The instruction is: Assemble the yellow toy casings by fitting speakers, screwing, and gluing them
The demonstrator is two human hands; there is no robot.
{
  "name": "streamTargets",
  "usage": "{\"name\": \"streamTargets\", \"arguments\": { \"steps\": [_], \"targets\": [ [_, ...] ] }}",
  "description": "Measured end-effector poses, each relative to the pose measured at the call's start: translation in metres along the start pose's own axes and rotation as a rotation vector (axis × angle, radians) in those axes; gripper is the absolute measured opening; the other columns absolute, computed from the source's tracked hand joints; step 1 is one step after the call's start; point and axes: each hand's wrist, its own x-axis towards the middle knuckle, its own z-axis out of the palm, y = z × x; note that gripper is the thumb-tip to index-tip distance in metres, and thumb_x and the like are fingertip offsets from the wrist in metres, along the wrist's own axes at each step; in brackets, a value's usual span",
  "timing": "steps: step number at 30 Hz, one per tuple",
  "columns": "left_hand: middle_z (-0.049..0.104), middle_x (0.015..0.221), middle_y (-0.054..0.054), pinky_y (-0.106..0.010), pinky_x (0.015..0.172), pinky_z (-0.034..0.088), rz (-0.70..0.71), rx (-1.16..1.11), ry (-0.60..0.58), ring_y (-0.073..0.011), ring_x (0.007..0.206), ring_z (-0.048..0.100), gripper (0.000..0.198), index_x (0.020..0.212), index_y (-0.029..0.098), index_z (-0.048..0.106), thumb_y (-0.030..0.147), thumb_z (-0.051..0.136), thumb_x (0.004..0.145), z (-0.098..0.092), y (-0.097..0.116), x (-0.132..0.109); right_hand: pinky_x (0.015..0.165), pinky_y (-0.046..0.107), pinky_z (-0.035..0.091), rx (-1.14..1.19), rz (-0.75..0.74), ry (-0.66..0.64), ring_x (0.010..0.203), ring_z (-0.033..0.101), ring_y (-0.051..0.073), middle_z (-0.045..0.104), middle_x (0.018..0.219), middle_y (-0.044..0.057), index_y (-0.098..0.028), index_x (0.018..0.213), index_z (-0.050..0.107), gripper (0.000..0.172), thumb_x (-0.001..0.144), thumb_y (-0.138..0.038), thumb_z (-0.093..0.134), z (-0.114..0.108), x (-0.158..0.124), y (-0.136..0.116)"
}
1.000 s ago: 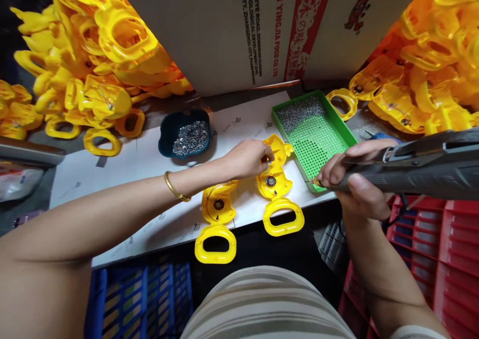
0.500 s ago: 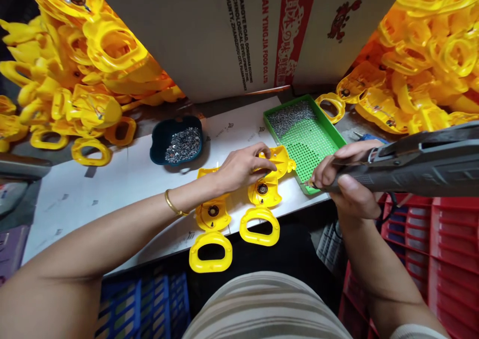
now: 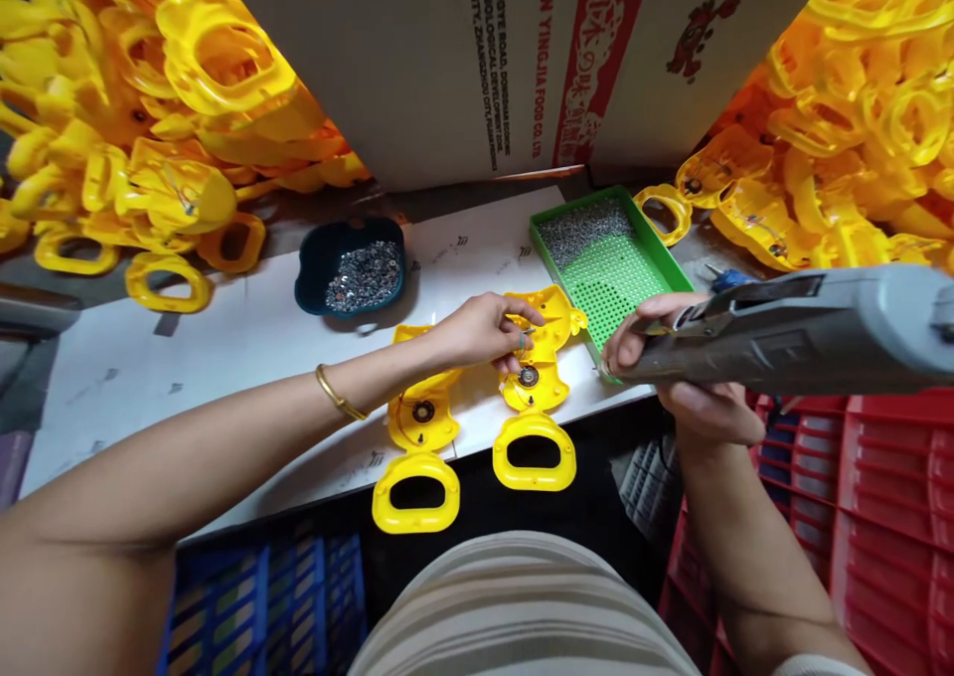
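My left hand (image 3: pixel 492 330) is over the right-hand yellow plastic shell (image 3: pixel 552 313), its thumb and forefinger bent towards each other. Whatever is between these fingertips is too small to make out. A yellow handle ring (image 3: pixel 535 477) hangs at the near end of this shell, over the table edge. Beside it lies a second yellow shell (image 3: pixel 439 427) with a round dark part and thin wires, its own handle ring (image 3: pixel 415 522) nearest me. In my right hand (image 3: pixel 708 410) I grip a grey electric screwdriver (image 3: pixel 790 333), its tip near the green tray.
The green perforated tray (image 3: pixel 675 276) holds small screws at its far end. A dark teal bowl (image 3: pixel 304 293) of small metal parts stands left. Yellow parts (image 3: pixel 171 189) are heaped on both sides, with a large carton (image 3: pixel 417 80) behind. Red crates (image 3: pixel 886 517) and a blue crate (image 3: pixel 253 606) stand below.
The near handle ring of the right-hand shell has shifted a little right. My left thumb and forefinger have changed their pose over the shell. The screwdriver has swung slightly, its rear showing more.
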Motion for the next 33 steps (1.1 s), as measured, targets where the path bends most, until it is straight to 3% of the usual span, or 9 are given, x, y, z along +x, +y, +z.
{"name": "streamTargets", "arguments": {
  "steps": [5, 9, 13, 17, 21, 26, 28, 31, 33],
  "targets": [
    [0.066, 0.06, 0.001, -0.019, 0.053, 0.053, -0.053, -0.047, -0.039, -0.0102, 0.051, 0.066, 0.039, 0.126, 0.01, 0.053, 0.009, 0.058, 0.088, 0.002, 0.005, -0.005, 0.074, 0.045, 0.058, 0.144, 0.075, 0.023, 0.072, 0.065, 0.022, 0.066, 0.077, 0.003, -0.028, 0.113, 0.063, 0.059, 0.075, -0.072, 0.057, -0.013, 0.005, 0.02],
    [0.067, 0.063, 0.001, -0.02, 0.051, 0.051, -0.045, 0.007, -0.064, -0.0103, 0.047, 0.064, 0.045, 0.134, 0.017, 0.05, 0.013, 0.058, 0.09, 0.002, 0.007, -0.008, 0.058, 0.032, 0.058, -0.058, 0.36, -0.033, 0.068, 0.068, 0.019, 0.072, 0.08, 0.005, -0.023, 0.103, 0.069, 0.039, 0.077, -0.052, 0.069, -0.017, 0.024, 0.037],
    [0.068, 0.066, 0.001, -0.018, 0.05, 0.049, 0.002, 0.001, -0.073, -0.0104, 0.048, 0.064, 0.052, 0.139, 0.019, 0.048, 0.018, 0.061, 0.089, 0.003, 0.005, -0.007, 0.048, 0.025, 0.054, -0.219, 0.516, -0.146, 0.054, 0.063, 0.012, 0.074, 0.08, 0.004, -0.02, 0.096, 0.073, 0.036, 0.069, -0.044, 0.078, -0.005, 0.046, 0.041],
    [0.069, 0.067, 0.001, -0.019, 0.052, 0.049, 0.047, -0.001, -0.089, -0.0101, 0.048, 0.064, 0.059, 0.143, 0.022, 0.046, 0.018, 0.062, 0.086, 0.003, 0.001, -0.004, 0.045, 0.022, 0.049, -0.406, 0.494, -0.316, 0.05, 0.06, 0.01, 0.073, 0.075, 0.004, -0.016, 0.083, 0.074, 0.032, 0.066, -0.043, 0.078, 0.008, 0.061, 0.034],
    [0.069, 0.067, 0.0, -0.017, 0.051, 0.047, 0.085, 0.07, -0.071, -0.0092, 0.047, 0.063, 0.058, 0.144, 0.021, 0.044, 0.017, 0.056, 0.088, 0.002, -0.003, -0.007, 0.042, 0.02, 0.044, -0.501, 0.441, -0.348, 0.045, 0.057, 0.009, 0.066, 0.062, 0.001, -0.016, 0.078, 0.069, 0.025, 0.075, -0.041, 0.07, 0.012, 0.066, 0.03],
    [0.072, 0.103, -0.006, -0.017, 0.053, 0.047, 0.114, 0.136, -0.057, -0.0073, 0.053, 0.064, 0.058, 0.142, 0.02, 0.045, 0.014, 0.052, 0.085, 0.0, -0.006, -0.015, 0.046, 0.02, 0.051, -0.384, 0.494, -0.399, 0.049, 0.063, 0.011, 0.067, 0.069, 0.0, -0.017, 0.079, 0.06, 0.024, 0.079, -0.04, 0.068, 0.01, 0.067, 0.033],
    [0.071, 0.109, -0.006, -0.017, 0.054, 0.047, 0.133, 0.197, -0.041, -0.0069, 0.054, 0.064, 0.06, 0.14, 0.021, 0.046, 0.012, 0.051, 0.081, 0.0, -0.008, -0.017, 0.045, 0.019, 0.05, -0.345, 0.51, -0.413, 0.048, 0.062, 0.009, 0.067, 0.07, 0.0, -0.017, 0.081, 0.061, 0.023, 0.078, -0.038, 0.069, 0.009, 0.068, 0.034],
    [0.072, 0.104, -0.004, -0.02, 0.061, 0.048, 0.224, 0.347, 0.068, -0.0087, 0.06, 0.065, 0.054, 0.132, 0.021, 0.055, 0.012, 0.05, 0.079, 0.003, -0.011, -0.018, 0.043, 0.018, 0.049, -0.293, 0.544, -0.393, 0.044, 0.059, 0.008, 0.065, 0.063, -0.002, -0.017, 0.088, 0.061, 0.021, 0.077, -0.033, 0.071, 0.009, 0.069, 0.033],
    [0.072, 0.101, -0.004, -0.024, 0.07, 0.05, 0.316, 0.451, 0.206, -0.0126, 0.071, 0.066, 0.041, 0.12, 0.019, 0.064, 0.018, 0.053, 0.08, 0.007, -0.012, -0.018, 0.042, 0.018, 0.047, -0.28, 0.538, -0.382, 0.043, 0.058, 0.008, 0.063, 0.062, -0.003, -0.017, 0.09, 0.061, 0.02, 0.078, -0.03, 0.07, 0.01, 0.069, 0.033]
  ]
}}
